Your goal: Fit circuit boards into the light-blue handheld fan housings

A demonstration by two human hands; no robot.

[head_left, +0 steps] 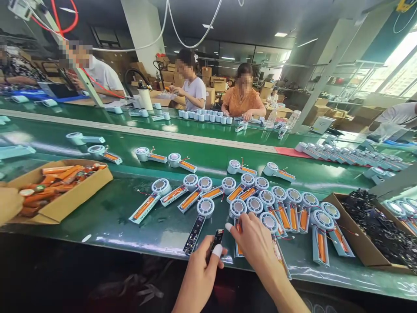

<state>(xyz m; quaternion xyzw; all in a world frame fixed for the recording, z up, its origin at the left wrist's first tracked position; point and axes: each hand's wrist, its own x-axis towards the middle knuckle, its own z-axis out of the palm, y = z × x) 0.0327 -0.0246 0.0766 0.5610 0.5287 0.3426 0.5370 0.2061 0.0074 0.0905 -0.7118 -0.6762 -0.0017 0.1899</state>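
Note:
Near the table's front edge, my left hand (pixel 203 271) is closed round a small black circuit board (pixel 218 237), its top end showing between thumb and fingers. My right hand (pixel 252 243) bends over a pale blue handheld fan (pixel 238 208), thumb and fingers closed about its handle; the fingertips are partly hidden. Left of it lies another fan (pixel 205 208) whose handle is covered by a long black circuit board (pixel 194 234). Around my hands lie several more fans with handles showing orange battery cells (pixel 188 201) and thin wires.
A cardboard box (pixel 78 198) of orange cells stands at left, another person's hand (pixel 9 204) beside it. A box (pixel 366 248) of black circuit boards is at right. Fans lie along the green conveyor (pixel 208 163) behind. Several people work across it, one in an orange top (pixel 243 102).

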